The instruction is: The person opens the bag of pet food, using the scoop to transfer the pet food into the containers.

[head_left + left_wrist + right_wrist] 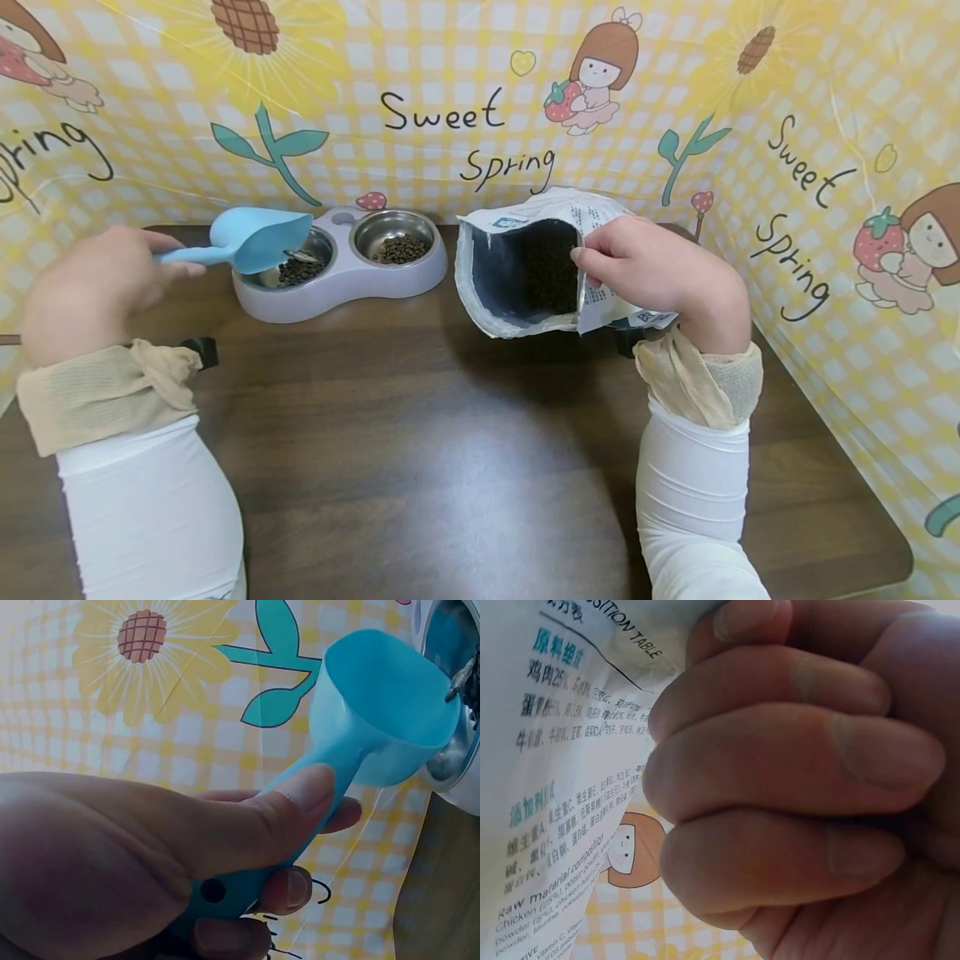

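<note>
My left hand (pixel 97 287) grips the handle of a light blue scoop (pixel 258 237), thumb along the top of it in the left wrist view. The scoop is tipped over the left steel bowl (pixel 326 250) of a double pet bowl stand (pixel 360 279); brown kibble (pixel 300 268) lies in that bowl, with small pale pieces at the scoop's lip. More kibble (pixel 402 249) sits in the right bowl. With thumb and fingers my right hand (pixel 652 262) pinches the rim of an open pet food bag (pixel 480 283), tilted so that dark kibble (pixel 551 267) shows inside.
A dark wooden table (pixel 420 467) carries the bowls and the bag. Behind and to the right hangs a yellow checked cloth (pixel 442 50) with sunflowers and cartoon figures, close behind the bowl stand. The table's rounded corner (pixel 896 567) shows at the front right.
</note>
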The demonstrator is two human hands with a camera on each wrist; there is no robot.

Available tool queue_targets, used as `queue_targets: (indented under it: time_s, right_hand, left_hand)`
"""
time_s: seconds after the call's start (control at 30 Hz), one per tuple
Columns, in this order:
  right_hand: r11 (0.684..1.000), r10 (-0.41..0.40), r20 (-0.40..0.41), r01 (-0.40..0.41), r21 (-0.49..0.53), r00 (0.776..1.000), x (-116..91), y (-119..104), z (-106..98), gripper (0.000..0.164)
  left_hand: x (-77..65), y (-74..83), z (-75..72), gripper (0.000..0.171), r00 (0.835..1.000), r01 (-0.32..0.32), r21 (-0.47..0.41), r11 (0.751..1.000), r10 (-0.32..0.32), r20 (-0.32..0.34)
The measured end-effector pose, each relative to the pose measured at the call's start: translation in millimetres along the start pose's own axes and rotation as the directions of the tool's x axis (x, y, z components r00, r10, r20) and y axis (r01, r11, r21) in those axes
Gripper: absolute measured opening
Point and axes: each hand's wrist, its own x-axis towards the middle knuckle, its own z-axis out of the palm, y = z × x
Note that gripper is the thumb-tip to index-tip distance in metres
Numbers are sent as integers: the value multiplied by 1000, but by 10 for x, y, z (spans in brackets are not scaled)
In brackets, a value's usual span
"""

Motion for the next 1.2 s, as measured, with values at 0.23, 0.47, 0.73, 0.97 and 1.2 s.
queue_targets:
  time_s: [0.23,0.47,0.73,0.97,1.2]
  right_hand:
    - [1000,-14,3,14,-2,1000,1,-4,-6,48]
    - [1000,-15,8,15,5,1000,6,-4,-9,49]
    - [1000,-8,9,8,9,1000,10,1,-5,49]
    - [1000,2,11,-2,14,1000,9,10,-1,48]
    - [1000,8,11,-9,20,1000,13,14,-1,48]
  left_hand:
    - [-88,-8,-48,61,1000,-19,-56,998,17,-25]
    - [-100,-69,-63,64,998,10,-44,999,-12,-54]
    - [-131,-7,-104,58,997,-26,-58,998,22,-69]
    - [-97,6,-96,59,995,-62,-83,995,56,-81]
    - [-73,11,-111,50,988,-103,-94,990,91,-121]
